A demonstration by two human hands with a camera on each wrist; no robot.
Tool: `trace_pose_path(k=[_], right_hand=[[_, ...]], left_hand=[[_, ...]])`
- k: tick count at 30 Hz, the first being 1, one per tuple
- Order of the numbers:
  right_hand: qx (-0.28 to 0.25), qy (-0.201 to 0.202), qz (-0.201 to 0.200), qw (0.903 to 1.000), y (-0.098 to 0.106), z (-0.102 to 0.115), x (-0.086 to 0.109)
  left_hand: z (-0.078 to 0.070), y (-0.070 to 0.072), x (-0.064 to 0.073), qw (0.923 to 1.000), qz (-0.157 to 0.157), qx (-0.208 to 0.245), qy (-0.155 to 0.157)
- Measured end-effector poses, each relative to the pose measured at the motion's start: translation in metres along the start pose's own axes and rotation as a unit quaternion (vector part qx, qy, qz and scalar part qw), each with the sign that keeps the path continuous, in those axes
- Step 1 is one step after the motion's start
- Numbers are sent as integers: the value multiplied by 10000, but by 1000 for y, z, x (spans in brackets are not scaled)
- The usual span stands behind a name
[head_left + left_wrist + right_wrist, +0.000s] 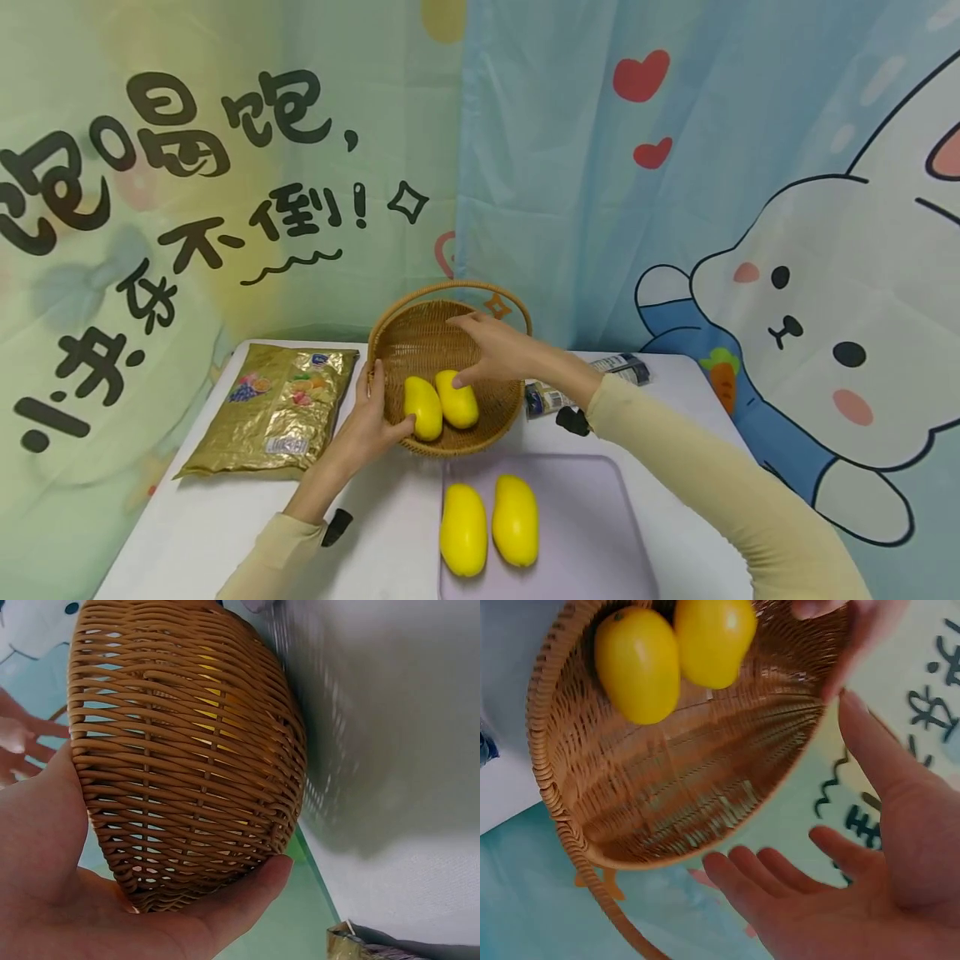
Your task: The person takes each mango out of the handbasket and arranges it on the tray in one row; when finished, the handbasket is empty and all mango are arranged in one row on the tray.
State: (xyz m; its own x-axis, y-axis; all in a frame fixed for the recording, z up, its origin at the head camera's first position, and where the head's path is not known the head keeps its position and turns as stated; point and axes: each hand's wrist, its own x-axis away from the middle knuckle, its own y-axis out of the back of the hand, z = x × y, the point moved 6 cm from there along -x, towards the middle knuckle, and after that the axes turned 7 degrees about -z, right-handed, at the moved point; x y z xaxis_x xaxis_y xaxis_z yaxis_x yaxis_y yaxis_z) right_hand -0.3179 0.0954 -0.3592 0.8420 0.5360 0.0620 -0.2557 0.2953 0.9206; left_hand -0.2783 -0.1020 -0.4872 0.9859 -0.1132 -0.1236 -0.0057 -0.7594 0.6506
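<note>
A brown wicker basket (420, 342) with an arched handle is tilted, its mouth facing me. Two yellow mangoes lie inside it, a left one (423, 408) and a right one (457, 402). My left hand (371, 425) grips the basket's left side; in the left wrist view the thumb (251, 900) presses its woven outside. Over the basket's mouth reaches my right hand (495, 346), holding nothing. The right wrist view shows its fingers (742, 881) spread beside the rim, apart from the mangoes.
Two more mangoes, one on the left (463, 530) and one on the right (515, 521), lie on a pale purple tray (585, 517) in front. A gold bag (270, 408) lies at left. Dark packets (622, 367) sit behind my right forearm. A printed curtain (540, 167) hangs behind.
</note>
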Motion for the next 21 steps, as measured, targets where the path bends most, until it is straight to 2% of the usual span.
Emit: trace_pose_path(k=[4,8,14,21], right_hand=[[85,-222,609,9979,-23,-9,-18],[181,-432,998,9939,-51,-21,-29],[403,-659,1265,9890,-79,-38,-36],[454,-587,1406,9873,-88,-42,-43]], left_hand=[[1,-1,0,10000,-25,-26,-31],[1,-1,1,10000,-59,3,-32],[0,1,2,10000,-45,29,-30],[1,0,3,10000,-65,15,47]])
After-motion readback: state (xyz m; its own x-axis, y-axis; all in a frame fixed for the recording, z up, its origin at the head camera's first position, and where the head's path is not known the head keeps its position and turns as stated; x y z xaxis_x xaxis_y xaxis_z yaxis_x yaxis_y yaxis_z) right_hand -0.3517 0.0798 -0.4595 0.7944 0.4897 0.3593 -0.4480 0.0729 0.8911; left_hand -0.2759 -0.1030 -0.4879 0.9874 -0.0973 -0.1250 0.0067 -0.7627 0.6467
